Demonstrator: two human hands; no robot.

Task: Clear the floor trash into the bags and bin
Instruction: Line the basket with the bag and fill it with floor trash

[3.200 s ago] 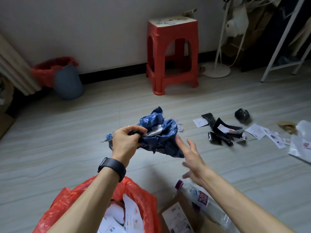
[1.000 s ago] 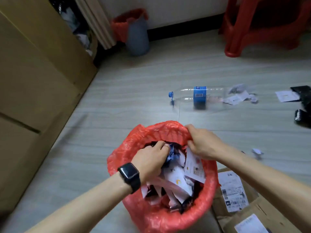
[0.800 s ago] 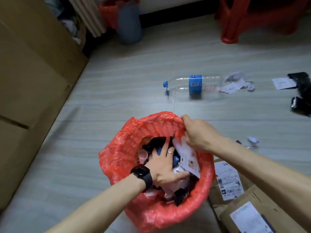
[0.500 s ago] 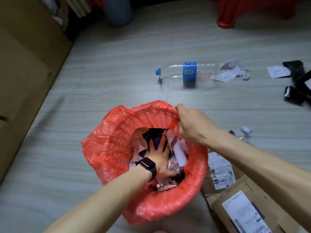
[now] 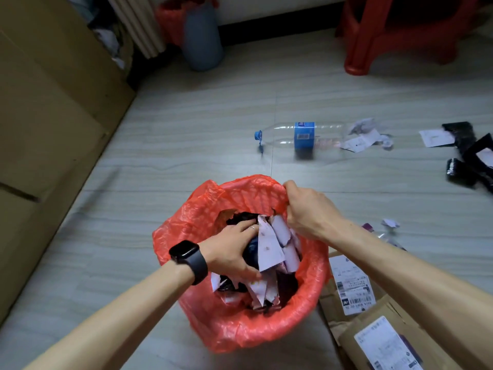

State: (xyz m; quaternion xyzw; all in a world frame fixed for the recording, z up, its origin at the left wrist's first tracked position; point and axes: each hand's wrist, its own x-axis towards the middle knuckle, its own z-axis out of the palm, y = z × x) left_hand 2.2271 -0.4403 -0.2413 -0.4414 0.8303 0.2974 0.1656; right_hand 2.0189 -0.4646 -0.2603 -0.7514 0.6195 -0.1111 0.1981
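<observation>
Nearest the person, the left hand [image 5: 234, 249] was pushed down inside the red bag [image 5: 202, 303], fingers curled around a dark wad among the paper scraps [image 5: 269, 249]. The right hand [image 5: 309, 212] pinched the bag's far rim shut in its grip, holding the mouth open. Beyond the bag, the plastic bottle [image 5: 304, 136] lay on its side on the floor, long axis running left to right, cap toward the left. It sat ahead of the right hand, probably the nearer one. The bin [image 5: 202, 41] stood farther off by the wall.
</observation>
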